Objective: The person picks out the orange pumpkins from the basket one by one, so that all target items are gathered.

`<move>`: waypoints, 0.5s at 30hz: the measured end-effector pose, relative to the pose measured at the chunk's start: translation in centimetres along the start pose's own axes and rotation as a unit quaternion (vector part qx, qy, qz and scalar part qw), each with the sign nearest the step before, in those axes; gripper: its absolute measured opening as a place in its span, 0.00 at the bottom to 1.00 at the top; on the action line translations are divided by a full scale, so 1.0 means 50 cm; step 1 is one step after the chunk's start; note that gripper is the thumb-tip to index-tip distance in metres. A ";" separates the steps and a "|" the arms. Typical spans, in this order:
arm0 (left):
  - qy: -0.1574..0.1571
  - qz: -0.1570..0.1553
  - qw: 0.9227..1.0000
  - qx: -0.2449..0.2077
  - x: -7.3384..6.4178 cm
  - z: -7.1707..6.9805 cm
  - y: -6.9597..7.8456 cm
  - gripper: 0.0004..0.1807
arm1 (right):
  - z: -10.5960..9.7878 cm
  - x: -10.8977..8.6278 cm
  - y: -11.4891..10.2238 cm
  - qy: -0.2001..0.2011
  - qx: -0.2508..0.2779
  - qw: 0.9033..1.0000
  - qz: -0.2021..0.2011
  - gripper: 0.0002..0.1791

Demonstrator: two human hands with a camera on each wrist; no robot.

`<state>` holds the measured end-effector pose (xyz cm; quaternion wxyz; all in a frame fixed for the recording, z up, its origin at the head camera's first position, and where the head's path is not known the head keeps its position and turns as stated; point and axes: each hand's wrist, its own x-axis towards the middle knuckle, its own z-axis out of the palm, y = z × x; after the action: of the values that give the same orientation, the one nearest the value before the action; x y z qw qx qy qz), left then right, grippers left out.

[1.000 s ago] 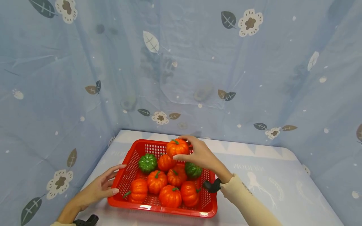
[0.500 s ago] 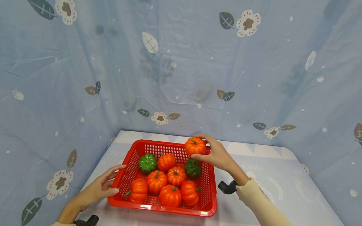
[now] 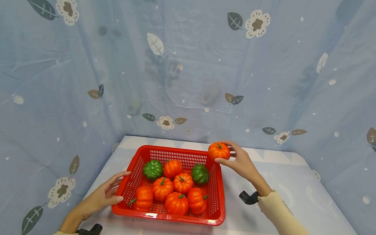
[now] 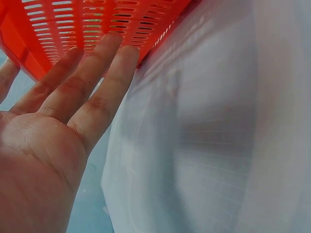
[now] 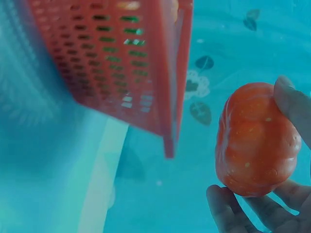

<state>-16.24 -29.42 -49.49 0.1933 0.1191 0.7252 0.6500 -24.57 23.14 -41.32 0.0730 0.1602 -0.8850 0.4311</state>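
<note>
My right hand (image 3: pixel 243 164) grips an orange toy pumpkin (image 3: pixel 218 150) with a green stem, raised at the back right corner of a red plastic basket (image 3: pixel 164 216). Thumb and fingers pinch this pumpkin (image 5: pixel 257 141) from opposite sides in the right wrist view, beside the basket's slotted wall (image 5: pixel 104 73). At the basket's left side is my left hand (image 3: pixel 101 196), fingers extended. Its fingertips (image 4: pixel 127 56) lie against the slotted outer wall (image 4: pixel 77 17) in the left wrist view. Inside the basket sit several orange pumpkins (image 3: pixel 163 190) and two green ones, one left (image 3: pixel 153 169), one right (image 3: pixel 200 174).
The basket stands on a table (image 3: pixel 282 182) with a pale printed cover, which extends to the right. Blue curtains (image 3: pixel 188 71) with leaves and flowers enclose the back and sides. Dark bands with black mounts are on the left wrist (image 3: pixel 90 229) and right wrist (image 3: pixel 249 197).
My right hand has carried the orange pumpkin rightward, from over the middle of the basket to its back right corner. The right green pumpkin is now uncovered. My left hand has stayed put.
</note>
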 end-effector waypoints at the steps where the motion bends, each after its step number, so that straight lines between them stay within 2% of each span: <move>1: 0.000 0.000 1.000 0.000 0.001 0.000 0.000 0.44 | -0.003 -0.002 0.006 0.003 -0.002 1.000 0.005 0.44; 15: 0.006 -0.001 1.000 0.018 0.000 0.000 0.004 0.44 | -0.033 -0.024 0.088 0.039 -0.028 0.998 0.034 0.46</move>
<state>-16.27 -29.39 -49.29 0.1871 0.1182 0.7383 0.6371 -25.01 27.23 -43.89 0.0975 0.1106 -0.8981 0.4144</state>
